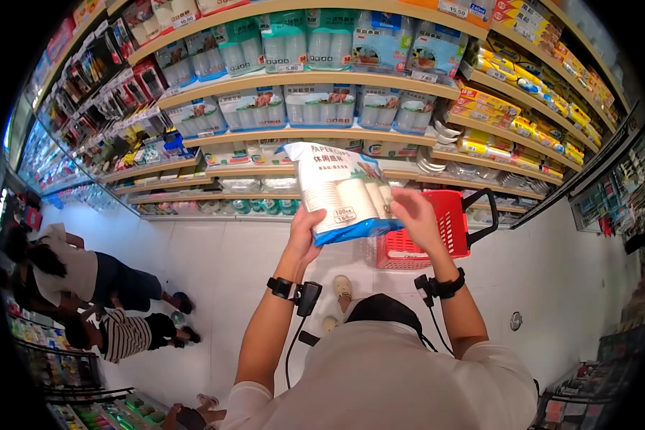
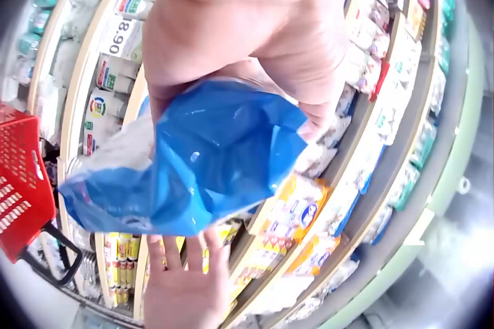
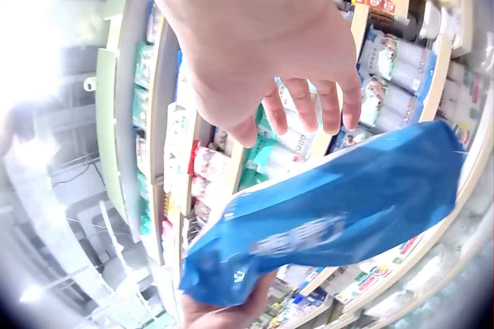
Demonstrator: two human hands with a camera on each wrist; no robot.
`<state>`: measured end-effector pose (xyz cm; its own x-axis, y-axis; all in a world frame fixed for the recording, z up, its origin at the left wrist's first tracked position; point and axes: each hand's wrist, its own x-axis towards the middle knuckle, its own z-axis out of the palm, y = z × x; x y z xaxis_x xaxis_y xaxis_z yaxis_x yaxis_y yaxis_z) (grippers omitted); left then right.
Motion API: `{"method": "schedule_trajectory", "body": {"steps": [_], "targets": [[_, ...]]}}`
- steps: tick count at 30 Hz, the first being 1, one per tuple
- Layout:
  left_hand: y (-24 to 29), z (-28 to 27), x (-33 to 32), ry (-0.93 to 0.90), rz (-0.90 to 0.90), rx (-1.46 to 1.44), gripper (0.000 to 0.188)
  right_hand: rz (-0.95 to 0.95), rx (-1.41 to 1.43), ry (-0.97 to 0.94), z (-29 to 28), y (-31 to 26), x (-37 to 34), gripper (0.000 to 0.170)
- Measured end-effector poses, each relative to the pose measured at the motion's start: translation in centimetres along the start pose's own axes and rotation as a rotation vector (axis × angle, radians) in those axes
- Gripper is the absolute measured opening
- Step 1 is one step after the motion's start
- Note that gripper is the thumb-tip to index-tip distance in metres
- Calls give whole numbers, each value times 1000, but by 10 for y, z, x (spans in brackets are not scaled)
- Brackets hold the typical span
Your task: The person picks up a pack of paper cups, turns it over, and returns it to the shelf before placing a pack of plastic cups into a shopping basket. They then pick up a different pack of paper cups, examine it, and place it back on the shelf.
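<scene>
A white and blue plastic pack of paper cups [image 1: 340,172] is held up in front of the shelves, its printed face toward the head camera. My left hand [image 1: 304,233] grips its left side, thumb over the front. In the left wrist view, the blue bottom of the pack [image 2: 224,151] shows below that hand. My right hand [image 1: 417,218] is at the pack's right edge, fingers extended. The right wrist view shows the right hand's fingers [image 3: 305,109] spread and apart from the blue underside [image 3: 332,221].
A red shopping basket [image 1: 441,226] with a black handle [image 1: 489,222] stands on the floor at right. Curved shelves hold more cup packs [image 1: 319,106] and yellow boxed goods [image 1: 480,107]. Two people [image 1: 86,276] are on the left.
</scene>
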<state>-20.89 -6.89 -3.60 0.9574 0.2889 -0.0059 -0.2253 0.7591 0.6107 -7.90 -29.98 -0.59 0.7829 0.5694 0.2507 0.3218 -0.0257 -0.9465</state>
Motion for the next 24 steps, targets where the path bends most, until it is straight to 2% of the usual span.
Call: {"method": "schedule_trajectory", "body": {"steps": [2,3,5,8,10,15,16,19,20,24], "targets": [[16,-30,-1,-29,-26,-65,58,129,37,29,-3,26,26,41],[26,-36,-3,-45,-26,-68,61,76,-8,28,0,39,36,48],[43,-55,-2,-101,-26,-155,64,244,216,13,9,61,53,50],[66,-83,4,-147,-21,-207,67,489,882,-276,22,81,70,51],[86,-101,11,-163,-29,-128,70,422,889,-263,39,81,85,50],[134,-109,43,47,15,272,68,260,802,-302,62,85,138,52],[140,-108,52,104,23,351,68,276,807,-307,64,84,147,64],[157,-112,81,36,-28,548,66,90,518,-398,60,94,166,78],[163,-112,91,13,-23,599,67,108,469,-380,59,94,170,86],[170,-111,112,-63,-18,778,71,159,357,-284,57,104,178,81]]}}
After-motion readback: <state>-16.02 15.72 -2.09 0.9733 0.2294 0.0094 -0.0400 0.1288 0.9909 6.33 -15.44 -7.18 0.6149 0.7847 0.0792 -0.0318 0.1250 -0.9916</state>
